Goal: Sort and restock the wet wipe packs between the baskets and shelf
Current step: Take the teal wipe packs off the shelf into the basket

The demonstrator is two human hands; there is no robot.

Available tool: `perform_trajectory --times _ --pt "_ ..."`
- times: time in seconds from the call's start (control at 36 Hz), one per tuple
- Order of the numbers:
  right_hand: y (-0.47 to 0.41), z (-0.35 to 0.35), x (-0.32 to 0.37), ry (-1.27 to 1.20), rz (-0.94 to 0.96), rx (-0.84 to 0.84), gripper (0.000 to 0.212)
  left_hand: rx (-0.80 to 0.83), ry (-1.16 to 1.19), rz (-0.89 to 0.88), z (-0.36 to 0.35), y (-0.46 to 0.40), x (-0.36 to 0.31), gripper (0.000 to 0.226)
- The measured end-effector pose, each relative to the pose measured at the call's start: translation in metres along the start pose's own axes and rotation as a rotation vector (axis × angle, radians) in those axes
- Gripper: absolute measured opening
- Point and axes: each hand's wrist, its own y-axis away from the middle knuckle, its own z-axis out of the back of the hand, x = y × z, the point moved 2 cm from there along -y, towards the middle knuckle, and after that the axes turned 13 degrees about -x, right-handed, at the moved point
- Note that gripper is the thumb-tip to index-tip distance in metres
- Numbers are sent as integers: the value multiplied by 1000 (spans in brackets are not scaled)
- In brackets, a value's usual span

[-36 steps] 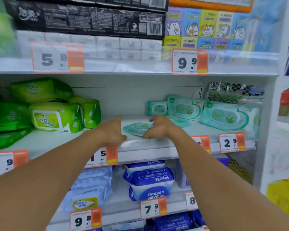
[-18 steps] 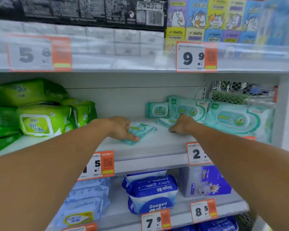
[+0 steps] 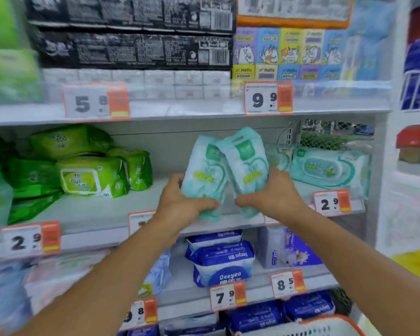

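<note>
Two pale teal wet wipe packs stood upright, lifted above the middle shelf (image 3: 102,214): the left pack (image 3: 204,173) tilted toward one o'clock and the right pack (image 3: 246,163) toward eleven, their tops touching. The left hand (image 3: 180,202) pinched the lower end of the one, the right hand (image 3: 274,197) the lower end of the other. At three o'clock from them a larger teal pack (image 3: 330,168) lay on its long edge on the shelf, and green packs (image 3: 87,175) were heaped at nine o'clock; an orange-rimmed basket (image 3: 325,323) showed at five o'clock.
</note>
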Motion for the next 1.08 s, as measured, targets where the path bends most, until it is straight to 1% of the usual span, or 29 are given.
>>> perform_trajectory --times 0.03,0.06,0.08,0.11,0.14,0.19,0.22,0.31,0.36,0.42,0.5,0.56,0.58,0.61,0.64,0.67,0.69,0.72,0.78,0.81,0.86,0.89,0.94,1.0,1.06,1.08 --pt "10 0 1 34 -43 56 54 33 64 70 1 14 6 67" --pt "22 0 0 41 -89 99 57 58 113 128 3 27 13 64" --pt "33 -2 -6 12 -142 139 53 72 152 163 6 38 22 57" --pt "46 -2 -14 -14 -191 154 46 66 184 190 9 49 31 53" --pt "58 -1 -21 -27 -235 142 46 41 202 220 13 59 43 52" --pt "80 2 -34 -29 -306 122 58 -7 197 284 22 76 64 55" --pt "89 6 -39 -31 -334 123 59 -10 191 309 24 83 72 54" --pt "106 23 -49 1 -387 139 48 14 161 364 28 101 89 41" --pt "112 35 -56 -4 -456 153 49 47 123 385 30 111 90 35" --pt "115 45 -62 6 -503 172 50 70 104 370 30 115 89 35" --pt "114 54 -72 48 -548 306 51 98 75 368 31 120 88 33" --pt "112 59 -79 99 -611 465 55 183 -6 389 32 122 87 28" --pt "111 62 -83 146 -643 554 61 257 -79 403 32 122 88 23" --pt "109 65 -87 218 -657 637 74 342 -169 414 32 123 87 21" --pt "106 68 -90 315 -643 698 87 408 -297 387 32 119 87 25" --pt "101 71 -92 405 -602 708 94 424 -422 303 31 113 86 31" --pt "92 75 -92 461 -529 647 93 373 -503 174 28 102 81 32" --pt "79 79 -92 465 -430 528 85 291 -510 41 22 89 69 30" --pt "42 91 -87 355 -272 202 66 157 -439 -212 4 63 31 27" --pt "23 97 -82 275 -226 51 64 137 -427 -324 -10 49 11 27" --pt "-15 108 -77 174 -164 -200 77 212 -496 -493 -42 22 -23 33" --pt "-34 111 -78 180 -144 -271 83 283 -570 -538 -61 11 -37 39" --pt "-68 114 -85 232 -175 -322 94 437 -805 -538 -97 -12 -43 51" --pt "-102 112 -101 271 -282 -325 109 577 -1035 -462 -125 -33 -24 58" --pt "-130 108 -123 342 -395 -310 126 669 -1218 -363 -141 -45 1 67" --pt "-138 106 -129 379 -441 -310 131 680 -1277 -341 -145 -48 11 72"
